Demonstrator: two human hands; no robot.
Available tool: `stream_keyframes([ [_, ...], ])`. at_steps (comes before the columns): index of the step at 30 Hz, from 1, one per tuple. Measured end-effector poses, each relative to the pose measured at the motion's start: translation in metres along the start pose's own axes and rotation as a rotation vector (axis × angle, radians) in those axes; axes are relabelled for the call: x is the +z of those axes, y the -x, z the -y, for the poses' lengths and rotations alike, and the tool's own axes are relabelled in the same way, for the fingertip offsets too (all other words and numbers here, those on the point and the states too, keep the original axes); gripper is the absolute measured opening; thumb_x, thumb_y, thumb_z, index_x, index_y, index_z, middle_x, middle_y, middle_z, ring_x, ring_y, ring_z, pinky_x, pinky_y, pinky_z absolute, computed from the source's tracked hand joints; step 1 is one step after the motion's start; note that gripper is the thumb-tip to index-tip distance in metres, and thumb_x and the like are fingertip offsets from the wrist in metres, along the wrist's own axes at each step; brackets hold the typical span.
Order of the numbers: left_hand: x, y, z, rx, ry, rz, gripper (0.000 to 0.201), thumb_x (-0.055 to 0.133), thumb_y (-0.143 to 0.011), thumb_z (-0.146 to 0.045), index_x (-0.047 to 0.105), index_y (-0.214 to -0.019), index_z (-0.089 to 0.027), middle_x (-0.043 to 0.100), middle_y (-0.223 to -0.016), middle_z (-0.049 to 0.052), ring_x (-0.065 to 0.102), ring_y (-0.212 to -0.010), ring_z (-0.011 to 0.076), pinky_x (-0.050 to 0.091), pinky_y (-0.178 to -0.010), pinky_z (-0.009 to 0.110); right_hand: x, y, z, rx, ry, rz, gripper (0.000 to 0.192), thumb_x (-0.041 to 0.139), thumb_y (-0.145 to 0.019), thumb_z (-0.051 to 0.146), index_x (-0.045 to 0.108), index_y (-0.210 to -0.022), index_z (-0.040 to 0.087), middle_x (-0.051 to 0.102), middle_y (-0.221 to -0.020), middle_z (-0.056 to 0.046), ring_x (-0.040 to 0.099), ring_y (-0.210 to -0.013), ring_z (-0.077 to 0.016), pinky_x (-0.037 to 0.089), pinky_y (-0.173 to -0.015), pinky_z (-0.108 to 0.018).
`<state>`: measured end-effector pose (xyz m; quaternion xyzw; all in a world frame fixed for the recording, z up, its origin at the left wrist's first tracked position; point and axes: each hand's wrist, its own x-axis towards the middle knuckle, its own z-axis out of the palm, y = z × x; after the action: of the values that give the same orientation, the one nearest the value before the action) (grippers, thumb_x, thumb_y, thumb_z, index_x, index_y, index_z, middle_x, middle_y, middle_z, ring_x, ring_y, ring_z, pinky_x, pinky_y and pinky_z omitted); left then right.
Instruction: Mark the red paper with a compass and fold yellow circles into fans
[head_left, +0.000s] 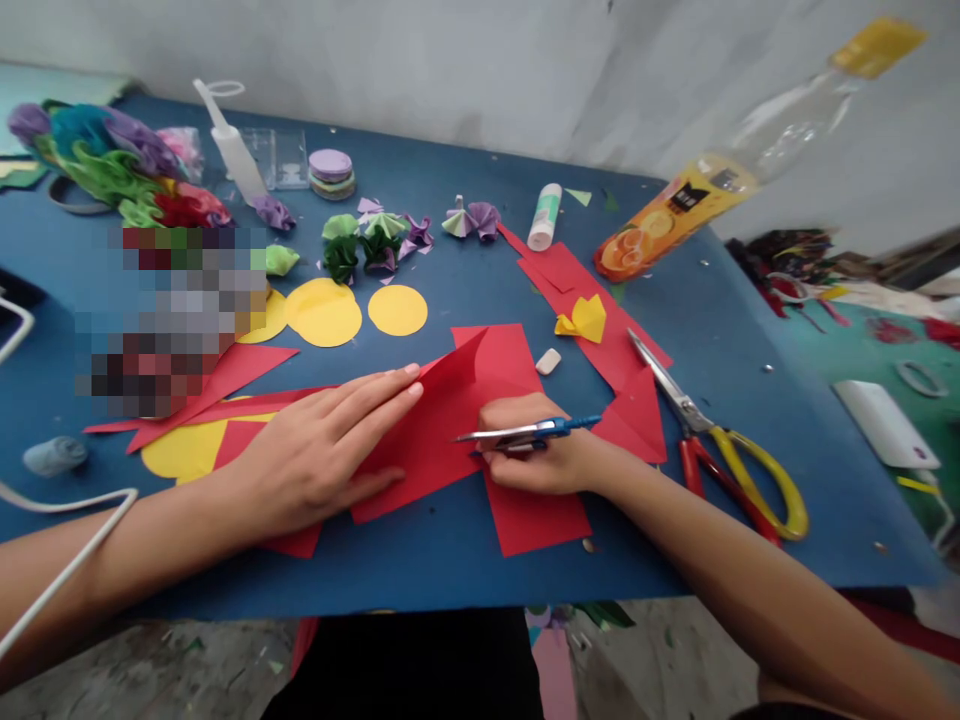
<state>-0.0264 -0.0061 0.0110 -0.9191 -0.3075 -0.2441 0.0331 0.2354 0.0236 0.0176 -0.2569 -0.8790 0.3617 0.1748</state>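
My left hand (319, 455) lies flat on the red paper (442, 425), its fingers (390, 385) straight and close together, pressing the sheet down on the blue counter (465, 560). The sheet sits near the front edge of the counter, in the middle, with one flap folded up to a point that aims away from me and to the right.

My right hand (536, 455) is curled around a blue-handled compass (529, 434), fingers clamped on it. The compass lies almost level, its long axis running left to right, the metal tip pointing left toward my left hand and the blue end pointing right.

Just right of my wrist are scissors (712, 450) with red and yellow handles, blades aimed away from me and to the left. Farther back a plastic bottle (697, 210) lies tilted; its orange label shows orange slices and a small black patch, but I cannot read the writing. Near it is a glue stick (545, 217), label too blurred to read. Yellow paper circles (356, 312) lie behind my left hand.
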Motion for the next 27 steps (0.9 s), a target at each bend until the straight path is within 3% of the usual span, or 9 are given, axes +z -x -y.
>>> stream_keyframes([
  [13,0.002,0.001,0.000,0.003,0.017,-0.012,0.066,0.058,-0.088,-0.031,0.027,-0.142,-0.009,0.049,-0.136,0.017,0.051,-0.122,0.0231,0.050,-0.096,0.034,0.003,0.000,-0.001,0.010,-0.033,0.020,0.016,0.050,-0.086,0.018,0.048,-0.070,0.017,0.048,-0.064,0.003,0.044,-0.056,-0.0079,0.036,-0.053,-0.020],
  [18,0.001,0.001,0.000,0.016,0.009,-0.019,0.061,0.060,-0.086,-0.029,0.036,-0.136,-0.005,0.049,-0.135,0.019,0.050,-0.122,0.0227,0.047,-0.098,0.033,-0.001,0.002,0.000,0.056,-0.108,-0.038,0.009,0.051,-0.081,0.012,0.053,-0.073,0.016,0.053,-0.064,0.002,0.046,-0.054,-0.0075,0.037,-0.051,-0.019],
  [27,0.001,0.001,0.001,0.019,-0.009,-0.002,0.060,0.058,-0.088,-0.032,0.035,-0.136,-0.005,0.049,-0.135,0.018,0.050,-0.122,0.0229,0.048,-0.097,0.033,-0.010,0.006,-0.003,0.055,0.000,-0.014,0.010,0.048,-0.074,0.010,0.049,-0.068,0.018,0.049,-0.058,0.003,0.042,-0.051,-0.0074,0.033,-0.048,-0.019],
])
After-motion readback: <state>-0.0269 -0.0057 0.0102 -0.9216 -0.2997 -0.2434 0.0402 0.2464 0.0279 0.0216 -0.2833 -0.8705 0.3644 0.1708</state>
